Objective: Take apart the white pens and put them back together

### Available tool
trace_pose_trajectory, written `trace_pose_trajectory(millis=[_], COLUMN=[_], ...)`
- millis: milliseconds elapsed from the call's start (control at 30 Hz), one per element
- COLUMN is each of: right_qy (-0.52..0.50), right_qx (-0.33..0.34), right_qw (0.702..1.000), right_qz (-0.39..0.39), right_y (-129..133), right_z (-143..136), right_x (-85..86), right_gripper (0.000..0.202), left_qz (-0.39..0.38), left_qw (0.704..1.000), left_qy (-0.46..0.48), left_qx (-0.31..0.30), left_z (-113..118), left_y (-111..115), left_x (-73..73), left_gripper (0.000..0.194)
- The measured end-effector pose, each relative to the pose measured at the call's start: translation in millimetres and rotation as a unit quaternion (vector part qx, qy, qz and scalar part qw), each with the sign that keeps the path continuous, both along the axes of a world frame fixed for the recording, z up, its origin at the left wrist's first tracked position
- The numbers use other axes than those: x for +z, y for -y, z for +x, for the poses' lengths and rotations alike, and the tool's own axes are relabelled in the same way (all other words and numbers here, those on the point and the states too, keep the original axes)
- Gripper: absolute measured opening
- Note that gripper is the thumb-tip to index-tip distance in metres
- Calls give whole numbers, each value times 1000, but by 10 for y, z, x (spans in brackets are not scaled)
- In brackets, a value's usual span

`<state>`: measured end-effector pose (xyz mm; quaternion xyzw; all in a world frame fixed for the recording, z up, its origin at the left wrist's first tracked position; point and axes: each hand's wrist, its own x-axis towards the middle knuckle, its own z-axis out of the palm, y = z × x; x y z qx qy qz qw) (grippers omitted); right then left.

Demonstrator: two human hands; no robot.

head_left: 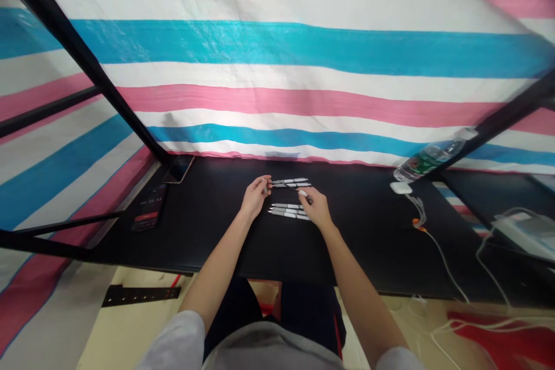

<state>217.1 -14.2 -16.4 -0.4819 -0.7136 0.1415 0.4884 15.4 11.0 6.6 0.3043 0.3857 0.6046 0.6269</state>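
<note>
Both of my hands are over the black table, with white-and-grey pens between and around them. My left hand (255, 196) is closed in a pinch at the left end of the upper pens (295, 181). A small pale piece shows at its fingertips, too small to name. My right hand (317, 207) pinches what looks like a pen, with a thin dark length pointing left toward my left hand and a dark end under the fingers. Below, several pens (284, 210) lie side by side with their tips to the left, their right ends partly under my right hand.
On the table's (203, 231) left side lie a phone with a lit screen (150, 208) and another dark phone (179, 169). A water bottle (429, 161), a white charger (401, 188) and its cable are at the right. Striped sheeting (277, 92) and black frame bars (87, 58) enclose the table.
</note>
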Motion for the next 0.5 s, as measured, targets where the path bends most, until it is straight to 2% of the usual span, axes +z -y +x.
trace_pose_trajectory(millis=[167,500], right_qy=[1,-5], right_qx=[-8,-24], right_qw=[1000,1000], right_qz=[2,0], right_y=[-2,-21], right_z=[10,25], right_x=[-1,-26], right_gripper=[21,21], left_qz=[-4,-38], left_qw=[1000,997], left_qy=[-6,34], left_qx=[-27,-56], left_z=[-16,-27], left_y=[45,9], left_x=[25,-50], left_gripper=[31,35])
